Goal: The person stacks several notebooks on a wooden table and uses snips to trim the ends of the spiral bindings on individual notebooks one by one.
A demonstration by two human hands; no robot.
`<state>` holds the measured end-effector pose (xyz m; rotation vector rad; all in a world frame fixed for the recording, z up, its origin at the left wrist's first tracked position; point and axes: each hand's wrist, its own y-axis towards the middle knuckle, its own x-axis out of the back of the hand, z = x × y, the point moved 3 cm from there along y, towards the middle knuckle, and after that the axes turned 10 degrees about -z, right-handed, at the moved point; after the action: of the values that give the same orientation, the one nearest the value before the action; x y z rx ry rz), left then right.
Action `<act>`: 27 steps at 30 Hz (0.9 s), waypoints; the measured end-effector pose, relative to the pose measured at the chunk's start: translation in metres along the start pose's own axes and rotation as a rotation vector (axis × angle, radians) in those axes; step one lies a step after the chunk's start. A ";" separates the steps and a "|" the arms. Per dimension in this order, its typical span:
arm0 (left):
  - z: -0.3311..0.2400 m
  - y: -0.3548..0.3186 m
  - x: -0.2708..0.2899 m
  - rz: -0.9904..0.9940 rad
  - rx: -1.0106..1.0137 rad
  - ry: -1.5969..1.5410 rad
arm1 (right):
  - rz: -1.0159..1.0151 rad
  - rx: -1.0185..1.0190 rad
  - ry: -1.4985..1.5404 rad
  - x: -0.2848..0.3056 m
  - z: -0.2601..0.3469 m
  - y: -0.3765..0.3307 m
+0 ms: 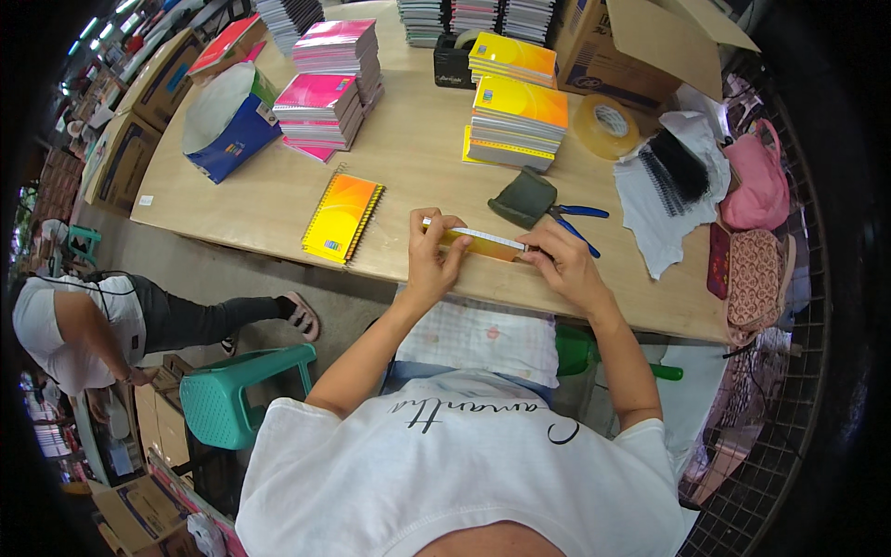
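Left hand [432,263] and right hand [562,263] pinch a yellow notebook [483,243] edge-up between them. Uneven pressure could tip it onto the table [408,158].

Both hands' fingers [453,243] hide the notebook's [483,243] ends.

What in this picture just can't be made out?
- Head view: the yellow notebook, seen edge-on; its cover is hidden, its ends under the left hand and right hand.
- Blue-handled tool: its working end lies under the dark cloth.
- Cardboard box: cut off by the top edge.
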<state>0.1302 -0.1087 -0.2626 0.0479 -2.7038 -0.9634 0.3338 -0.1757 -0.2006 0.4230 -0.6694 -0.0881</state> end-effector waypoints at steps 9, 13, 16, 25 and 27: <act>-0.006 0.000 0.000 -0.016 -0.002 -0.001 | -0.121 0.026 -0.131 -0.006 0.013 0.005; -0.002 -0.001 0.000 -0.013 -0.012 -0.001 | 0.024 0.021 -0.230 -0.010 0.000 0.003; -0.002 -0.002 0.000 -0.008 -0.003 -0.025 | 0.042 -0.163 -0.201 -0.012 0.009 0.007; -0.012 0.007 -0.005 0.031 0.016 -0.042 | 0.147 0.068 -0.644 0.005 -0.053 0.043; -0.005 0.011 -0.006 0.025 0.049 -0.037 | 0.175 -0.269 -0.019 0.027 -0.051 0.052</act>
<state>0.1381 -0.1025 -0.2531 0.0064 -2.7548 -0.9002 0.3834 -0.1159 -0.1998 0.1046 -0.6997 -0.0160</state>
